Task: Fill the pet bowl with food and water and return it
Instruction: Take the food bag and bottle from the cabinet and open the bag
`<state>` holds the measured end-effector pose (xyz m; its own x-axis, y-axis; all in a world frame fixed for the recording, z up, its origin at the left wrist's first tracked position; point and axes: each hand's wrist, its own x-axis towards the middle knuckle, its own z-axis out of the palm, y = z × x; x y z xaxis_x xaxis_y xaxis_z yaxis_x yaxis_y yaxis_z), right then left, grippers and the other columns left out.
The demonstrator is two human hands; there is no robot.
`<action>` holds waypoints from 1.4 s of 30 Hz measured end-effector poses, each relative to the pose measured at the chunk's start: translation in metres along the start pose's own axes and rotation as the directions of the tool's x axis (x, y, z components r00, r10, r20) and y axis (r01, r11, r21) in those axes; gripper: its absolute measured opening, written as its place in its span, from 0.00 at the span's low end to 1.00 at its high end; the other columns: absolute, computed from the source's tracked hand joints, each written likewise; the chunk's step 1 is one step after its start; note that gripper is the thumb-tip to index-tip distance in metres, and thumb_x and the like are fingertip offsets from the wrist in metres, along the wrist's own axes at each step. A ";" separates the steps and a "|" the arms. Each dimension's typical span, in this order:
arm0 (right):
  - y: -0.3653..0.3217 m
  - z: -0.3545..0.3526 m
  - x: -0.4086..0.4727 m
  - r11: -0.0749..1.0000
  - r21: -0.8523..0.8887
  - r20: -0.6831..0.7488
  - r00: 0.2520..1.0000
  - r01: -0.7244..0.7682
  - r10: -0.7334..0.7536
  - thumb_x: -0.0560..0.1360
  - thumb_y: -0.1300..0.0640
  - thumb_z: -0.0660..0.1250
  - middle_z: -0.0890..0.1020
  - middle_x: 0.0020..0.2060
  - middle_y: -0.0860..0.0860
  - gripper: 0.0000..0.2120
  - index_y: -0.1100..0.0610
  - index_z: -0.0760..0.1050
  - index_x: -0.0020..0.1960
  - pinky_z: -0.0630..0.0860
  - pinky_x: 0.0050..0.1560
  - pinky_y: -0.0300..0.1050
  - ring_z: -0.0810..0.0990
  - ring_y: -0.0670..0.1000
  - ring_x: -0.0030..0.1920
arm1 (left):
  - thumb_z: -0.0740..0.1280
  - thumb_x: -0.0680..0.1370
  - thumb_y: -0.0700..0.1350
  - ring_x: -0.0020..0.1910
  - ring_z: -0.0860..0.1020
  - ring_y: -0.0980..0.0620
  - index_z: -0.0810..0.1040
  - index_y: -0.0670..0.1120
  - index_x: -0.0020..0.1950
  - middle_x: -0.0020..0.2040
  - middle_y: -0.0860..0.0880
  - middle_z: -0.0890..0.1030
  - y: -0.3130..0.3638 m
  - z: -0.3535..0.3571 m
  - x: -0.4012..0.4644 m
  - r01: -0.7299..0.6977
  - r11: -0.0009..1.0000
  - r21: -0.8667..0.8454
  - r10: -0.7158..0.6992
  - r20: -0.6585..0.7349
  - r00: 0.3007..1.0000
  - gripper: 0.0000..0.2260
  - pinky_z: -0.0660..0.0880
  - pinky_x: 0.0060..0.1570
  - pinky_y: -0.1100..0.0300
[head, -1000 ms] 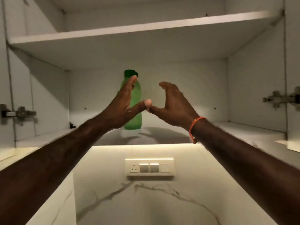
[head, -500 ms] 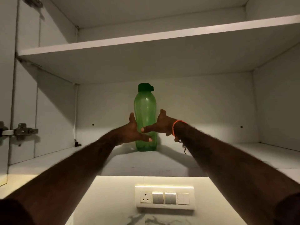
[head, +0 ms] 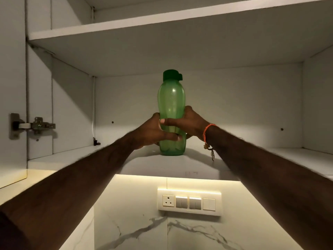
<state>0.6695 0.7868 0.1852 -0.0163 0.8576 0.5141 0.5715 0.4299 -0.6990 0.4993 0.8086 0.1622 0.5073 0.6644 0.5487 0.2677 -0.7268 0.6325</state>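
A translucent green bottle (head: 171, 100) with a dark green cap stands upright on the bottom shelf (head: 162, 165) of an open wall cupboard. My left hand (head: 153, 131) wraps its lower part from the left, thumb across the front. My right hand (head: 189, 121), with an orange thread at the wrist, grips the same part from the right. The bottle's base still touches the shelf. No pet bowl is in view.
A second shelf (head: 162, 20) runs above the bottle. A door hinge (head: 34, 125) sits on the left cupboard wall. Below the cupboard a lit marble wall carries a socket and switch plate (head: 189, 202).
Both hands reached forward into the cupboard and closed around the bottle's lower part; a second ago they were open in front of it. The camera came closer.
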 end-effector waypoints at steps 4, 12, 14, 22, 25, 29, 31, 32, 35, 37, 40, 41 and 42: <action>-0.018 0.004 -0.026 0.996 0.077 -0.007 0.999 0.037 -0.037 0.66 0.40 0.81 0.80 0.62 0.57 0.44 0.59 0.66 0.73 0.83 0.55 0.61 0.82 0.60 0.59 | 0.84 0.59 0.58 0.63 0.81 0.49 0.68 0.48 0.74 0.65 0.50 0.81 0.013 -0.001 -0.028 0.046 0.995 0.084 -0.033 -0.146 0.989 0.48 0.83 0.58 0.44; -0.063 0.014 -0.095 0.969 0.109 -0.103 0.972 0.224 -0.213 0.65 0.35 0.80 0.79 0.59 0.49 0.45 0.54 0.64 0.71 0.84 0.56 0.53 0.82 0.52 0.57 | 0.83 0.62 0.59 0.61 0.83 0.54 0.69 0.50 0.73 0.64 0.55 0.82 0.052 -0.013 -0.097 -0.007 0.992 0.127 0.043 -0.279 0.959 0.44 0.83 0.59 0.48; -0.076 0.015 -0.114 0.959 0.130 -0.068 0.968 0.251 -0.244 0.64 0.33 0.79 0.80 0.60 0.49 0.46 0.54 0.65 0.72 0.84 0.55 0.54 0.83 0.52 0.57 | 0.83 0.63 0.58 0.61 0.83 0.54 0.70 0.50 0.73 0.64 0.55 0.82 0.067 -0.012 -0.121 -0.015 0.991 0.130 0.054 -0.304 0.951 0.43 0.82 0.59 0.48; -0.087 0.051 -0.189 0.929 0.249 0.081 0.950 0.274 -0.302 0.65 0.32 0.78 0.82 0.60 0.48 0.44 0.51 0.69 0.72 0.84 0.56 0.52 0.84 0.50 0.58 | 0.81 0.63 0.58 0.59 0.82 0.61 0.69 0.54 0.73 0.63 0.60 0.82 0.089 -0.006 -0.232 0.083 0.985 0.154 -0.028 -0.332 0.943 0.42 0.83 0.54 0.59; -0.071 0.082 -0.221 0.937 0.250 0.150 0.946 0.244 -0.286 0.63 0.29 0.78 0.83 0.59 0.45 0.44 0.49 0.71 0.71 0.83 0.56 0.51 0.84 0.46 0.57 | 0.83 0.63 0.57 0.61 0.82 0.60 0.70 0.54 0.74 0.64 0.59 0.82 0.076 0.004 -0.281 0.168 0.969 0.179 -0.099 -0.340 0.935 0.42 0.82 0.55 0.59; -0.033 0.130 -0.263 0.968 0.170 0.174 0.961 0.185 -0.214 0.56 0.25 0.77 0.81 0.57 0.43 0.49 0.49 0.68 0.69 0.82 0.53 0.51 0.81 0.46 0.55 | 0.83 0.64 0.58 0.61 0.82 0.59 0.72 0.53 0.73 0.64 0.57 0.82 0.038 0.023 -0.334 0.320 0.932 0.170 -0.256 -0.318 0.913 0.40 0.83 0.58 0.51; -0.008 0.157 -0.283 0.981 0.122 0.215 0.961 0.153 -0.177 0.53 0.25 0.76 0.80 0.57 0.46 0.52 0.51 0.67 0.68 0.82 0.53 0.56 0.80 0.50 0.56 | 0.84 0.64 0.59 0.60 0.82 0.59 0.73 0.53 0.72 0.63 0.57 0.83 0.011 0.035 -0.362 0.375 0.915 0.147 -0.320 -0.300 0.899 0.40 0.83 0.56 0.52; 0.005 0.171 -0.294 0.985 0.110 0.245 0.956 0.136 -0.159 0.53 0.26 0.76 0.79 0.57 0.48 0.52 0.52 0.67 0.68 0.82 0.54 0.58 0.80 0.52 0.56 | 0.84 0.64 0.59 0.59 0.82 0.59 0.73 0.53 0.71 0.62 0.57 0.84 -0.002 0.043 -0.377 0.398 0.906 0.144 -0.347 -0.286 0.893 0.40 0.83 0.54 0.54; 0.045 0.208 -0.327 0.993 0.081 0.346 0.932 0.086 -0.109 0.56 0.31 0.79 0.79 0.58 0.50 0.50 0.53 0.67 0.70 0.82 0.55 0.59 0.80 0.54 0.57 | 0.83 0.64 0.61 0.55 0.82 0.63 0.75 0.55 0.67 0.56 0.63 0.84 -0.041 0.067 -0.419 0.469 0.874 0.125 -0.434 -0.231 0.871 0.35 0.79 0.46 0.67; 0.071 0.229 -0.349 0.997 0.070 0.417 0.906 0.045 -0.070 0.60 0.38 0.83 0.78 0.58 0.50 0.46 0.54 0.66 0.70 0.81 0.56 0.58 0.80 0.53 0.57 | 0.83 0.64 0.61 0.53 0.81 0.66 0.75 0.56 0.65 0.53 0.67 0.83 -0.067 0.084 -0.445 0.506 0.853 0.125 -0.481 -0.189 0.856 0.33 0.77 0.43 0.71; 0.107 0.256 -0.378 0.999 0.031 0.499 0.867 -0.042 0.021 0.64 0.44 0.84 0.79 0.60 0.52 0.44 0.55 0.66 0.70 0.80 0.57 0.57 0.81 0.55 0.58 | 0.84 0.62 0.62 0.52 0.81 0.68 0.76 0.58 0.65 0.52 0.68 0.83 -0.107 0.109 -0.477 0.565 0.816 0.119 -0.549 -0.145 0.823 0.35 0.76 0.44 0.74; 0.116 0.262 -0.386 0.998 0.019 0.519 0.853 -0.068 0.048 0.64 0.45 0.84 0.80 0.61 0.53 0.45 0.55 0.65 0.72 0.80 0.58 0.57 0.81 0.56 0.59 | 0.84 0.61 0.61 0.53 0.81 0.68 0.75 0.60 0.64 0.52 0.69 0.82 -0.120 0.117 -0.486 0.579 0.808 0.108 -0.565 -0.136 0.814 0.35 0.76 0.45 0.74; 0.126 0.269 -0.393 0.995 0.011 0.540 0.838 -0.095 0.074 0.64 0.45 0.84 0.80 0.62 0.54 0.46 0.54 0.64 0.73 0.80 0.59 0.57 0.80 0.56 0.60 | 0.85 0.61 0.61 0.53 0.81 0.68 0.75 0.62 0.64 0.53 0.69 0.83 -0.132 0.124 -0.495 0.597 0.796 0.095 -0.586 -0.126 0.801 0.35 0.77 0.46 0.72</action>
<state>0.5270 0.5799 -0.2386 -0.4150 0.9031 0.1108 0.5611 0.3499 -0.7501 0.3146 0.5538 -0.2609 0.1463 0.9796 0.1376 0.5938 -0.1982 0.7798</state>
